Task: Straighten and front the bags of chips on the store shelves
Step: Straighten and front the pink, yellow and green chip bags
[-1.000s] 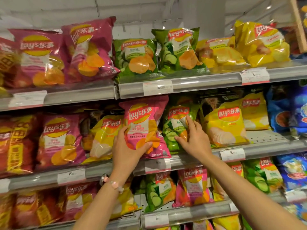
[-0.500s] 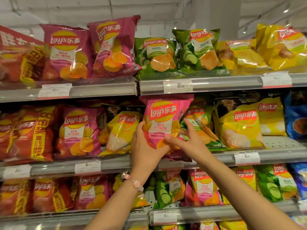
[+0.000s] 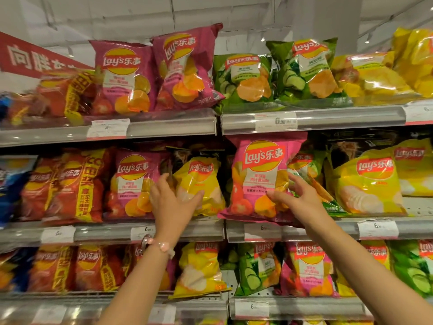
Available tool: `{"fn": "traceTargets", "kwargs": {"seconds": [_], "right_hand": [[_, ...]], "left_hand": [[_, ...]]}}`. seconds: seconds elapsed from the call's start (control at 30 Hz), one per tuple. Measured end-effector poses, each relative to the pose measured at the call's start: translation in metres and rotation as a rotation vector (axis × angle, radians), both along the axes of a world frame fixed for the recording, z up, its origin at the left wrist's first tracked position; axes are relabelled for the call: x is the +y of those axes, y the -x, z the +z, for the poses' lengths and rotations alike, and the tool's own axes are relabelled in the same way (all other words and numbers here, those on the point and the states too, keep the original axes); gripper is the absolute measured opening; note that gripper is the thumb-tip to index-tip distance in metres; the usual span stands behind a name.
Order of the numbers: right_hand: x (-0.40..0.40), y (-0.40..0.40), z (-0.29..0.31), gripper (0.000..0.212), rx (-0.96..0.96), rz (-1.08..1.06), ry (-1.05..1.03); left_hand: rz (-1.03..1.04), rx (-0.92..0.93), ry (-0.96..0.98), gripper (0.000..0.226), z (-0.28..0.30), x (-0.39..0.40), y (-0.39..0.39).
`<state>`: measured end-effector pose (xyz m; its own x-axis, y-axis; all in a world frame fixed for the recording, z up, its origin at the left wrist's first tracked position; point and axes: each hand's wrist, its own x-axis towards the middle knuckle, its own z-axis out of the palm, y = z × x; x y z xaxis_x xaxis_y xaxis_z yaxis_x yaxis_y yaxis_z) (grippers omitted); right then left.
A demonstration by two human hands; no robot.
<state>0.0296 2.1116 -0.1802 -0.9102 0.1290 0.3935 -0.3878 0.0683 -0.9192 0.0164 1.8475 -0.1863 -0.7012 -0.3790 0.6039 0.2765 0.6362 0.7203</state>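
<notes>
On the middle shelf, the left hand (image 3: 172, 202) lies with relaxed fingers against a glossy yellow chip bag (image 3: 199, 181) that leans left. The right hand (image 3: 297, 195), fingers spread and loose, touches one upright bright-pink chip bag (image 3: 262, 177), logo facing outward, long axis vertical.

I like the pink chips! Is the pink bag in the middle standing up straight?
Nearly upright: the pink bag stands facing front, logo level, bottom at the shelf edge.

Bright, even store lighting from overhead. Strong glare on the glossy chip bags (image 3: 255, 83) and the clear shelf-edge strips (image 3: 346, 118). Soft motion blur throughout, heaviest at left edge. Wide-angle bowing of shelves toward corners. Price labels (image 3: 276, 121) smeared, barely legible.
</notes>
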Motion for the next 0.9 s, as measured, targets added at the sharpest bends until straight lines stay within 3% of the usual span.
{"fn": "traceTargets", "kwargs": {"seconds": [0.1,0.27,0.63,0.9], "right_hand": [[-0.001,0.001,0.001,0.065,0.005,0.001,-0.002],[-0.003,0.004,0.001,0.064,0.022,-0.034,-0.010],[-0.005,0.010,0.001,0.074,0.047,-0.111,-0.090],[-0.046,0.028,0.007,0.069,0.098,-0.164,-0.270]], "left_hand": [[-0.147,-0.219,-0.100,0.101,-0.003,-0.019,0.016],[-0.213,-0.295,-0.122,0.084,-0.007,-0.028,0.032],[-0.211,-0.083,-0.241,0.037,0.007,-0.037,0.009],[-0.180,-0.070,-0.186,0.041,0.006,-0.077,-0.050]]}}
